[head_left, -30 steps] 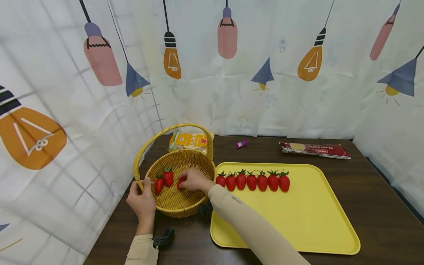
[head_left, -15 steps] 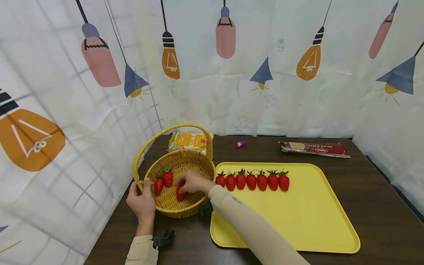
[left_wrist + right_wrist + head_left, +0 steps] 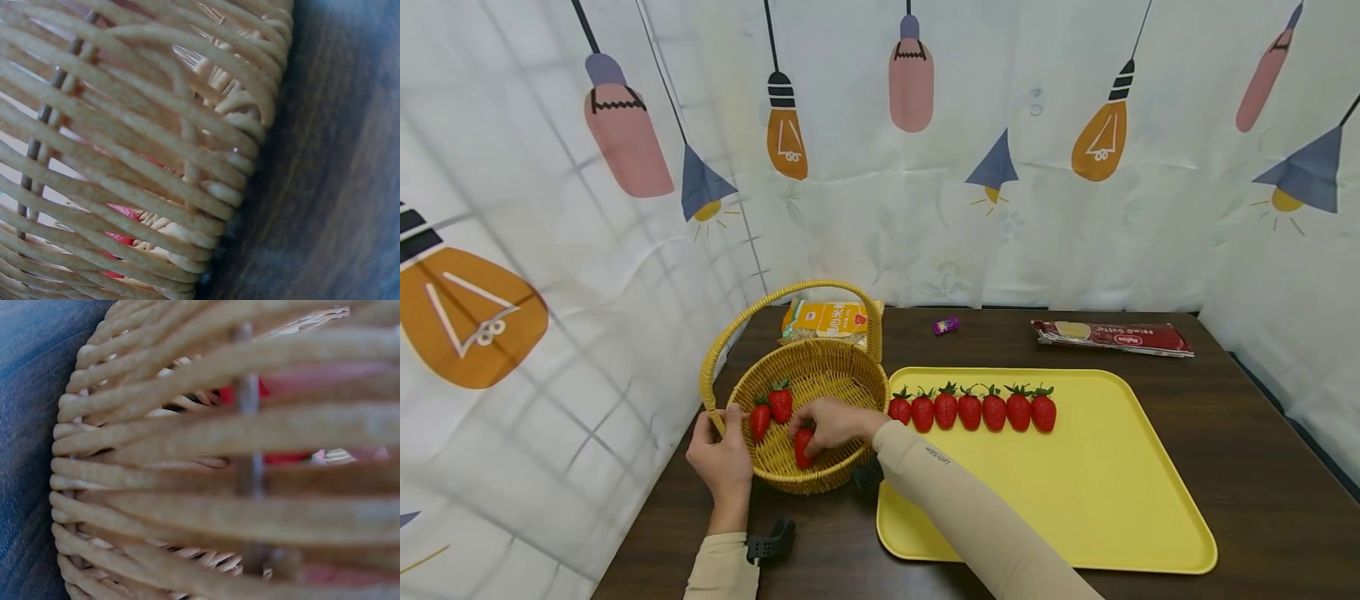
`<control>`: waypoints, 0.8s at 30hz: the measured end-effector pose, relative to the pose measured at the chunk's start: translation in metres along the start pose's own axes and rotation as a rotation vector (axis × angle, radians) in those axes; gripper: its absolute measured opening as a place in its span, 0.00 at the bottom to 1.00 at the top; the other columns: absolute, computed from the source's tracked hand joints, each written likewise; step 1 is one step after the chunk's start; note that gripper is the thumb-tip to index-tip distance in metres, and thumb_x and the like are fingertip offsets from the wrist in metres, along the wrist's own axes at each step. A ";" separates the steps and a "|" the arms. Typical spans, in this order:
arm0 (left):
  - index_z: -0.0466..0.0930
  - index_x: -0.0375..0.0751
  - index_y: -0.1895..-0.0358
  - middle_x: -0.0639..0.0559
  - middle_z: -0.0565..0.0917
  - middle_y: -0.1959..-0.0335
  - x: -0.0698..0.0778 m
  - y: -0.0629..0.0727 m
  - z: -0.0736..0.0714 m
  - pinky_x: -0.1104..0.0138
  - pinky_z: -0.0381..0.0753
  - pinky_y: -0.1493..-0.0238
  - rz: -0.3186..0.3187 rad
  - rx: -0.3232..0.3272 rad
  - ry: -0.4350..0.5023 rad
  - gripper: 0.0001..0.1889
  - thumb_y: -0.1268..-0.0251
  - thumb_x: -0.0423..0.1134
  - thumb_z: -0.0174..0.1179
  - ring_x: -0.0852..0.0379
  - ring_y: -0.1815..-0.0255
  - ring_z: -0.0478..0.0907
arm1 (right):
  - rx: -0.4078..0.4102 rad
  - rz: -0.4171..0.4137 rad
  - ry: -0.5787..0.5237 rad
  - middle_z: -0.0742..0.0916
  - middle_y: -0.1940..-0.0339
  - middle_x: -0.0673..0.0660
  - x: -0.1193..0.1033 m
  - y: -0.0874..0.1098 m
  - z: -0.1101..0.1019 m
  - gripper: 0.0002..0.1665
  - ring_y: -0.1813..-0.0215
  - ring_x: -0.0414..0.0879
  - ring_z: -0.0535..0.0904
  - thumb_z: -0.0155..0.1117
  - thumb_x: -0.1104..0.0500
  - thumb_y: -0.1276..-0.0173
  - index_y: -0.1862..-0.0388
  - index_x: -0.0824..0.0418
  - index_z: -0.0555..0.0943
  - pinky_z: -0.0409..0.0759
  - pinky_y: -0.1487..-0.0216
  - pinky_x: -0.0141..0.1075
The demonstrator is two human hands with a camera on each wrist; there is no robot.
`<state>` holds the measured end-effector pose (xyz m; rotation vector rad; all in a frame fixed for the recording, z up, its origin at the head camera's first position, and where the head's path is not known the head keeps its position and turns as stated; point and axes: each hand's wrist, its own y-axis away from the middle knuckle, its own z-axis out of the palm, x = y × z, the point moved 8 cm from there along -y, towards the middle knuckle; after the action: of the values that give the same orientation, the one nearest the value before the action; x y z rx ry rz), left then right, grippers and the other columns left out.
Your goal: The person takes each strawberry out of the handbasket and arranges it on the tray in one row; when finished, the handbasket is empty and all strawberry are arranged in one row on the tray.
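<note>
A yellow wicker basket (image 3: 850,358) with a tall arched handle stands on the dark table. My left hand (image 3: 724,458) grips its left side, near the foot of the handle. Inside the basket, my right hand (image 3: 831,422) pinches a red strawberry (image 3: 803,450) close to the front of the basket floor. Two more strawberries (image 3: 781,403) with green leaves lie against the basket's left side. Both wrist views are filled by the basket's woven wall (image 3: 156,125), with red showing through the gaps; the hands' fingers cannot be made out there.
To the right of the basket lies a yellow tray (image 3: 1075,500), with a row of several strawberries (image 3: 970,412) along its back left. Behind are an orange-and-yellow food bag (image 3: 827,320), a small purple packet (image 3: 946,326) and a red snack packet (image 3: 1116,337).
My right hand has shifted slightly left and toward the near side of the basket with the strawberry, which shows more now. The left hand stays on the basket.
</note>
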<state>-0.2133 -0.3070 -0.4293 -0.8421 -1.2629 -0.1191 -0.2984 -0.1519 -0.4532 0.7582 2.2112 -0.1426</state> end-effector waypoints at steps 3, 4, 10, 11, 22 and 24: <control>0.78 0.27 0.71 0.58 0.85 0.77 -0.004 0.000 0.000 0.71 0.63 0.75 -0.002 0.007 -0.010 0.12 0.33 0.34 0.62 0.64 0.77 0.75 | -0.001 -0.025 0.004 0.84 0.57 0.41 -0.002 -0.001 0.000 0.18 0.61 0.34 0.72 0.74 0.65 0.43 0.53 0.55 0.84 0.71 0.58 0.25; 0.78 0.27 0.71 0.59 0.85 0.77 -0.005 0.000 0.000 0.71 0.63 0.75 -0.003 0.009 -0.011 0.12 0.33 0.34 0.62 0.64 0.77 0.75 | 0.002 -0.030 0.003 0.84 0.58 0.41 -0.003 -0.001 0.000 0.17 0.61 0.34 0.72 0.74 0.64 0.42 0.53 0.55 0.84 0.71 0.58 0.26; 0.77 0.24 0.71 0.65 0.83 0.78 0.009 0.001 0.000 0.72 0.64 0.75 0.000 -0.002 0.008 0.13 0.33 0.33 0.61 0.62 0.76 0.76 | 0.050 -0.018 -0.056 0.84 0.57 0.43 -0.007 0.000 -0.005 0.15 0.60 0.35 0.73 0.69 0.63 0.39 0.52 0.57 0.84 0.72 0.59 0.26; 0.76 0.23 0.71 0.66 0.83 0.77 0.014 0.001 0.000 0.71 0.64 0.74 -0.001 -0.006 0.012 0.13 0.32 0.33 0.60 0.63 0.75 0.76 | 0.064 -0.013 -0.069 0.84 0.57 0.44 -0.008 0.001 -0.007 0.15 0.61 0.35 0.73 0.67 0.63 0.38 0.51 0.58 0.84 0.72 0.60 0.26; 0.77 0.24 0.71 0.64 0.84 0.77 0.028 0.007 -0.004 0.71 0.62 0.74 -0.018 -0.010 -0.002 0.17 0.31 0.39 0.60 0.64 0.78 0.73 | 0.310 0.081 -0.216 0.79 0.52 0.49 -0.004 0.026 -0.027 0.15 0.65 0.40 0.74 0.63 0.64 0.37 0.50 0.59 0.82 0.75 0.66 0.32; 0.77 0.24 0.70 0.64 0.84 0.77 0.028 0.006 -0.002 0.71 0.63 0.74 -0.015 -0.015 -0.003 0.17 0.31 0.40 0.60 0.63 0.76 0.75 | 0.401 0.086 -0.211 0.77 0.51 0.52 -0.004 0.037 -0.035 0.13 0.61 0.43 0.73 0.62 0.63 0.36 0.52 0.58 0.82 0.74 0.64 0.34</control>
<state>-0.1987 -0.2939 -0.4077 -0.8457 -1.2728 -0.1395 -0.2987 -0.1119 -0.4213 1.0027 1.9664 -0.6085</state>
